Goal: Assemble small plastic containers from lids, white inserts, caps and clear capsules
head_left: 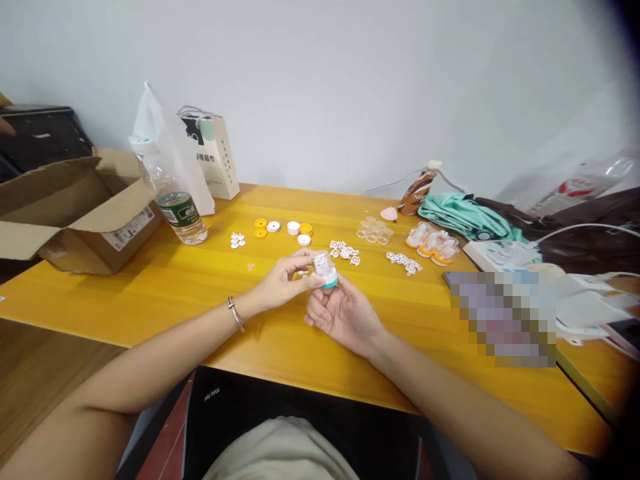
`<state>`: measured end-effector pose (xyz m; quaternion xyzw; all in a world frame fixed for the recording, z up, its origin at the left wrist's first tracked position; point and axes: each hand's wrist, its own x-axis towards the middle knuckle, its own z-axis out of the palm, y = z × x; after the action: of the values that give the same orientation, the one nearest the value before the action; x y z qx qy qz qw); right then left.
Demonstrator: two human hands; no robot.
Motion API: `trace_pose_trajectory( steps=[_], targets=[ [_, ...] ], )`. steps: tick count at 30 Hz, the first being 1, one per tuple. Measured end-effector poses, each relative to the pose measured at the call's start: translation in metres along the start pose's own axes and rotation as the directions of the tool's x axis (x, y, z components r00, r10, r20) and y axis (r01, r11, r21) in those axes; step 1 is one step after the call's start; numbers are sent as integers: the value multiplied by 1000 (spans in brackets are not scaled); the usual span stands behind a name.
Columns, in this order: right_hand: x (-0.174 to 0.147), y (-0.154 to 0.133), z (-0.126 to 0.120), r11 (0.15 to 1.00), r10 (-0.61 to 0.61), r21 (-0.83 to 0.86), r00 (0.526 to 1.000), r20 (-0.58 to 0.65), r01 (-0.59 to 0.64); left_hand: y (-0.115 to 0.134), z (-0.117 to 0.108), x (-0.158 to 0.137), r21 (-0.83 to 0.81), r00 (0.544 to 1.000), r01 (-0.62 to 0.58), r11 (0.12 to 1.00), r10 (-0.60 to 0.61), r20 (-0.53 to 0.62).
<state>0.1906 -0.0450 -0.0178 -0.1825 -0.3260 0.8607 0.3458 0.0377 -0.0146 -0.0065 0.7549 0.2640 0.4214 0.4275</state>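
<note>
Over the table's middle, my left hand (284, 281) and my right hand (349, 315) both hold one small clear plastic container with a teal base (325, 268). My left fingers and thumb close round its left side. The right hand is palm up below it, its fingertips at the teal base and its lower fingers curled. Just beyond are white openwork plastic pieces (345, 252) in a loose group. Yellow round caps (261, 224) and white round caps (304, 240) lie farther back. A few small white parts (303, 273) are partly hidden behind my left hand.
Small white discs (238, 240), clear cups (375, 231), more white openwork pieces (404, 262) and clear units with orange bases (433, 244) are spread around. At left stand an open cardboard box (105, 220) and a water bottle (180, 213). A pixelated flat object (500, 320) and white cables lie right.
</note>
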Motion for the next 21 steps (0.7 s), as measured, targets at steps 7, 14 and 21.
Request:
trace_pose_trajectory(
  steps=[7,14,21],
  targets=[
    [-1,-2,4,993,2,118,1000,22,-5,-5,0,0,3,1000,0,1000,0,-3],
    [1,2,5,985,-13,172,999,-31,18,-8,7,0,119,993,-8,993,21,-113],
    [2,3,2,982,-31,188,999,-24,35,-3,10,-1,161,988,3,987,21,-152]
  ],
)
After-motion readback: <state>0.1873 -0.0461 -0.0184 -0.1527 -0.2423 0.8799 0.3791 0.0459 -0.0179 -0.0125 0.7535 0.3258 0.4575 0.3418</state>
